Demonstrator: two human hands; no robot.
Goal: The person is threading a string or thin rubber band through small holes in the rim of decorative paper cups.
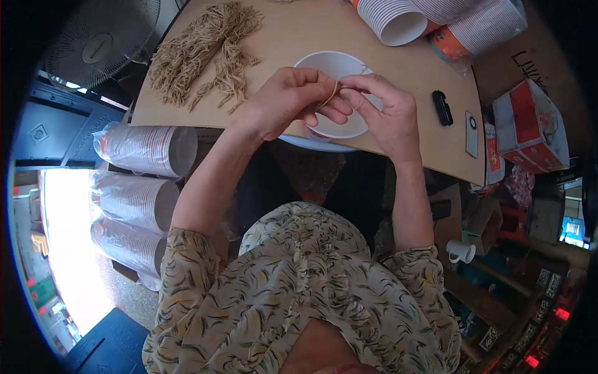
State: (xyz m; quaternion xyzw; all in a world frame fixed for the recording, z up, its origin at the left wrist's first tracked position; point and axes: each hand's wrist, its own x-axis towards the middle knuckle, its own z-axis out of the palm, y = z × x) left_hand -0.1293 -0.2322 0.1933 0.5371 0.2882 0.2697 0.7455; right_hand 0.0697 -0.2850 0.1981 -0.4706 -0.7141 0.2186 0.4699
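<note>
A thin tan strand (332, 95), like a cord or dried strip, loops round the fingers of my left hand (289, 100). My right hand (387, 113) meets it from the other side, thumb and forefinger pinched at the strand's end by the left fingertips. Both hands are raised over a white tub (324, 62) at the table's near edge. The hands hide part of the tub, and what lies inside is mostly out of sight. A heap of similar tan strands (193, 56) is spread on the table beyond my left hand.
Stacked paper tubs (392, 25) lie at the table's far right. A black stapler-like object (442, 108) and a phone-shaped item (471, 135) rest on the right side. Bagged tub stacks (140, 149) stand left, below a fan (99, 50). A white mug (461, 251) is lower right.
</note>
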